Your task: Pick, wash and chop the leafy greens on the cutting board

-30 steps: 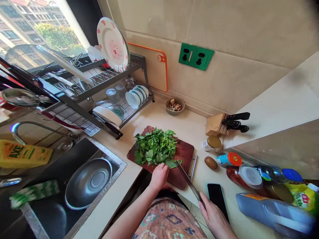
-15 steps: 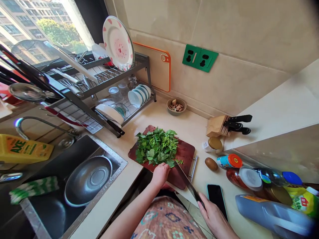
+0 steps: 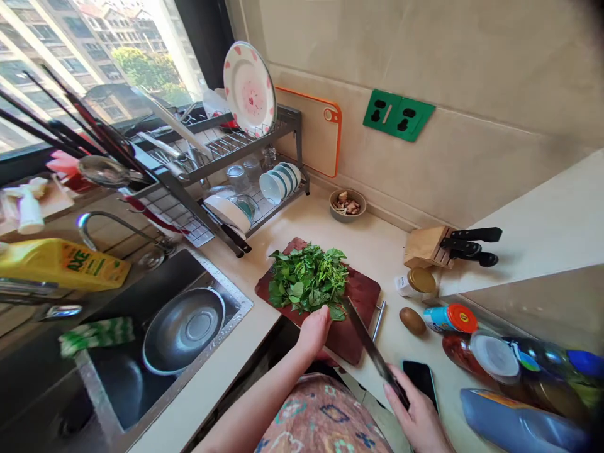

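A heap of cut leafy greens covers much of the dark red cutting board. My left hand is at the heap's near edge, its fingers closed against the leaves; what lies between the fingertips is hidden. In my right hand is the handle of a long knife, whose blade points up and left, its tip beside the right edge of the greens. The small cut stems at the board's right side seen earlier do not show.
Left lies a sink with a wok, below a dish rack. Behind the board sits a bowl. Rightward are a knife block, an egg, jars, a phone and a large bottle.
The view has turned left, so the scene sits further right. My right hand still holds the knife, and my left hand remains at the greens' near edge.
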### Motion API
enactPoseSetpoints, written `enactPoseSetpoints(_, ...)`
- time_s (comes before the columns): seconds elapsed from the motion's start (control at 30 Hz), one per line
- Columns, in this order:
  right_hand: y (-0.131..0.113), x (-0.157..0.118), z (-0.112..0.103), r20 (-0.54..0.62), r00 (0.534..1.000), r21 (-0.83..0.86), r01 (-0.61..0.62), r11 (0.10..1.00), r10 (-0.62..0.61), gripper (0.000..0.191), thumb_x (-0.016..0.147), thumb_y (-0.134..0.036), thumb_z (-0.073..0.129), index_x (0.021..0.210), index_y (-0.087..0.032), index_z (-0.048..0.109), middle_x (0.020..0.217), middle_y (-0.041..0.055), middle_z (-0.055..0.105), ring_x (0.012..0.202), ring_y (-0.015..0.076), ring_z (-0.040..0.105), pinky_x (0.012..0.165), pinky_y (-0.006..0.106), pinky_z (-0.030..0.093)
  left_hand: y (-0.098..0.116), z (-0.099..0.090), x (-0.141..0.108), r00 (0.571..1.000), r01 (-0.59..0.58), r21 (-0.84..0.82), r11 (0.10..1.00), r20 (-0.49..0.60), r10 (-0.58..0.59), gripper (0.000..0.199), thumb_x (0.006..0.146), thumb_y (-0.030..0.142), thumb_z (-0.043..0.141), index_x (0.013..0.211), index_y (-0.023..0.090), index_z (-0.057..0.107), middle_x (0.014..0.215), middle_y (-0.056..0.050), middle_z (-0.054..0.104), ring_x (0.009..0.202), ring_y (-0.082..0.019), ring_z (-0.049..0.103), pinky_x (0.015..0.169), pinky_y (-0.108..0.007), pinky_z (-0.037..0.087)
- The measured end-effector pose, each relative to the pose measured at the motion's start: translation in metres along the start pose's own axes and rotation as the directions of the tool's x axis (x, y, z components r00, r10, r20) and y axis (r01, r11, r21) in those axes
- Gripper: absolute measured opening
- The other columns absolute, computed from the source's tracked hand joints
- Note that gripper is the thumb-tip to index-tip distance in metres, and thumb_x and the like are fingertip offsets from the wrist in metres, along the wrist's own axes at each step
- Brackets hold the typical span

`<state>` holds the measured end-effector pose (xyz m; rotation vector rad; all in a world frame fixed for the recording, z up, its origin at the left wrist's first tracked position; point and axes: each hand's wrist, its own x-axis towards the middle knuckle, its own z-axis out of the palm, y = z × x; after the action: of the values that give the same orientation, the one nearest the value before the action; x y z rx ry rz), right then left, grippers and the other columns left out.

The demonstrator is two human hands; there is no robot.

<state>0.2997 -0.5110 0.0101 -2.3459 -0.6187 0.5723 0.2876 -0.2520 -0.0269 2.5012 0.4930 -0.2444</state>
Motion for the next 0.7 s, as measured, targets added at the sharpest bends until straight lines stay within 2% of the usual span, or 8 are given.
enactPoseSetpoints(0.1,0.007,0.021,0.001,-0.176,0.983,-0.119,0.035,0.992,-0.056,0.040,0.082,-0.040,0.044,0.118,-0.021,0.050,0.114,0.0079,0.062,0.101,0.0205,0.060,0.085,0.030,0.049,-0.002,-0.008,-0.011,0.995,-0.081,-0.076,0.994,-0.067,0.076,0.008,0.083,0.021,0.040,0.083,0.020,0.049,0.082,-0.002,0.058,0.075,-0.014,0.056,0.065,-0.022,0.040)
enactPoseSetpoints(0.2,0.013,0.053,0.015,-0.267,0.961,-0.228,0.007,0.974,-0.069,0.040,0.085,-0.040,0.038,0.119,-0.020,0.046,0.112,0.0106,0.060,0.097,0.0227,0.061,0.079,0.034,0.052,-0.020,-0.021,-0.027,0.977,-0.136,-0.196,0.971,-0.190,0.098,0.009,0.083,0.025,0.041,0.085,0.021,0.050,0.083,-0.001,0.058,0.075,-0.014,0.055,0.066,-0.023,0.041)
enactPoseSetpoints(0.27,0.017,0.071,0.028,-0.296,0.952,-0.310,-0.015,0.951,-0.081,0.040,0.087,-0.040,0.032,0.118,-0.018,0.045,0.108,0.0128,0.060,0.094,0.0250,0.061,0.074,0.037,0.052,-0.049,-0.033,-0.039,0.955,-0.088,-0.282,0.955,-0.296,0.001,0.012,0.083,0.027,0.041,0.088,0.021,0.050,0.080,-0.001,0.058,0.073,-0.014,0.055,0.066,-0.024,0.042)
enactPoseSetpoints(0.33,0.023,0.084,0.039,-0.294,0.950,-0.400,-0.019,0.916,-0.109,0.040,0.088,-0.039,0.029,0.116,-0.017,0.046,0.103,0.0143,0.060,0.090,0.0267,0.061,0.072,0.039,0.051,-0.093,-0.048,-0.054,0.899,0.025,-0.378,0.926,-0.396,-0.186,0.016,0.083,0.031,0.041,0.090,0.021,0.050,0.074,-0.001,0.057,0.068,-0.015,0.054,0.065,-0.026,0.043)
enactPoseSetpoints(0.43,0.029,0.092,0.044,-0.220,0.966,-0.531,0.000,0.848,-0.138,0.041,0.089,-0.039,0.027,0.115,-0.015,0.048,0.096,0.0142,0.060,0.082,0.0273,0.061,0.069,0.040,0.050,-0.179,-0.070,-0.086,0.713,0.222,-0.511,0.830,-0.495,-0.496,0.026,0.078,0.036,0.046,0.095,0.018,0.049,0.074,-0.002,0.057,0.068,-0.018,0.056,0.068,-0.032,0.046)
enactPoseSetpoints(0.53,0.017,0.103,0.035,-0.194,0.964,-0.628,0.019,0.778,-0.180,0.044,0.088,-0.044,0.029,0.112,-0.014,0.050,0.095,0.0145,0.059,0.082,0.0288,0.060,0.071,0.043,0.050,-0.262,-0.085,-0.123,0.409,0.537,-0.557,0.634,-0.486,-0.773,0.047,0.070,0.038,0.054,0.108,0.012,0.045,0.098,-0.013,0.058,0.094,-0.028,0.056,0.083,-0.042,0.044)
enactPoseSetpoints(0.63,-0.029,0.137,0.025,-0.158,0.923,-0.623,0.183,0.760,-0.352,0.056,0.083,-0.055,0.036,0.120,-0.014,0.045,0.110,0.0171,0.053,0.100,0.0313,0.054,0.083,0.044,0.047,-0.316,-0.090,-0.151,0.151,0.673,-0.667,0.319,-0.299,-0.942,0.068,0.066,0.037,0.059,0.120,0.005,0.036,0.125,-0.027,0.043,0.121,-0.039,0.037,0.095,-0.051,0.034)
enactPoseSetpoints(0.7,-0.076,0.175,0.027,-0.037,0.864,-0.572,0.394,0.720,-0.502,0.067,0.078,-0.059,0.043,0.129,-0.016,0.037,0.125,0.0171,0.043,0.117,0.0320,0.043,0.094,0.045,0.040,-0.334,-0.088,-0.159,0.065,0.645,-0.751,0.140,-0.128,-0.990,0.070,0.063,0.035,0.063,0.120,0.003,0.035,0.124,-0.030,0.043,0.122,-0.041,0.037,0.093,-0.052,0.035)
